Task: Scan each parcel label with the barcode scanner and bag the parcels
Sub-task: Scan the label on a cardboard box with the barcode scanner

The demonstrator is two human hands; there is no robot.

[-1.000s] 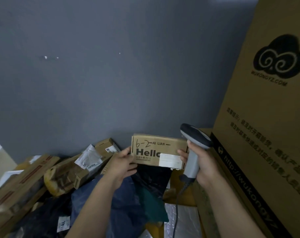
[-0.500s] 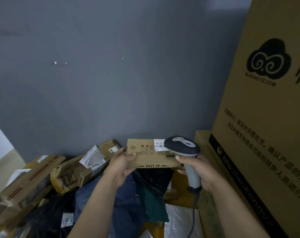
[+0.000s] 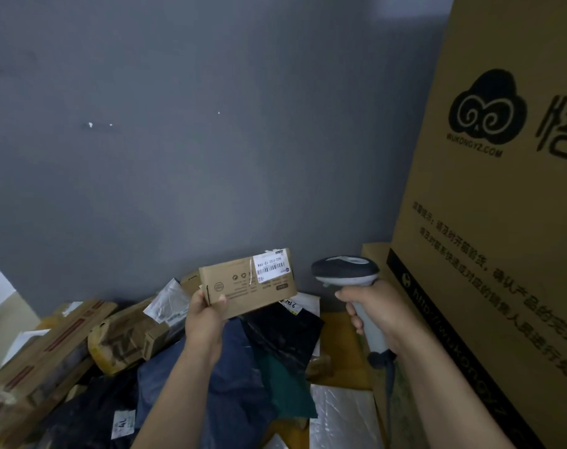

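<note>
Parcel (image 3: 248,283) of plain cardboard, small and flat, is held up before the grey wall (image 3: 210,124), tilted so that its right end sits higher, above a heap of other parcels. The left hand (image 3: 206,315) grips its lower left corner, thumb on the printed face and fingers curled behind. A white barcode label (image 3: 272,265) sits at the upper right corner of that face, turned toward the camera. Just to the right and not touching the parcel, the right hand (image 3: 377,314) is wrapped round the pale handle of the barcode scanner (image 3: 345,270), whose dark-topped head is about level with the label; a cable (image 3: 389,384) hangs from the handle's base. Beneath the hands lie a dark blue bag (image 3: 230,384), a black bag (image 3: 285,332), a green bag (image 3: 288,393) and a silver padded mailer (image 3: 340,416), with a yellow-taped box (image 3: 123,341) at the left of the heap. A tall printed carton (image 3: 502,222) stands at the right edge.
</note>
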